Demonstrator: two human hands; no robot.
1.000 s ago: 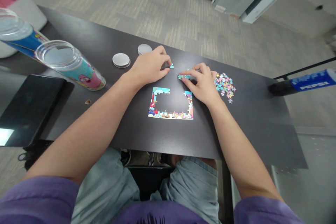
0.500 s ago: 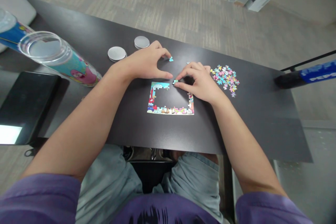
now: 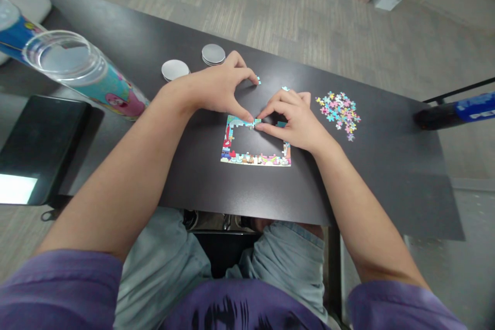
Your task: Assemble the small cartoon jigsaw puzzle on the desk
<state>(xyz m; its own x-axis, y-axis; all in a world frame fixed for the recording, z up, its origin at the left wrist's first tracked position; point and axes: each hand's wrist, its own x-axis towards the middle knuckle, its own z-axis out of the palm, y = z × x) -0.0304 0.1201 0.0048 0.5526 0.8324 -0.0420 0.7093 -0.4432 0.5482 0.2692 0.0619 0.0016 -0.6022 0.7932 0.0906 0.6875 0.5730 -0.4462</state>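
Note:
A partly joined jigsaw puzzle border lies on the dark table, its inside bare. At its top edge my right hand pinches a small green-and-blue puzzle piece against the gap beside the joined pieces. My left hand arches over the table with thumb and fingers spread. Its thumb tip touches down at the border beside the pinched piece, and its index fingertip rests by a loose puzzle piece. Another loose light-blue piece lies just beyond my right hand.
A heap of loose puzzle pieces lies to the right. Two round silver lids sit at the back left. On the left stand a clear-topped printed canister and a black tablet. A blue-labelled bottle is at the right.
My right hand has brought the pinched piece to the border's top edge, against the joined pieces. My left thumb has come down beside it. The whole view has shifted slightly.

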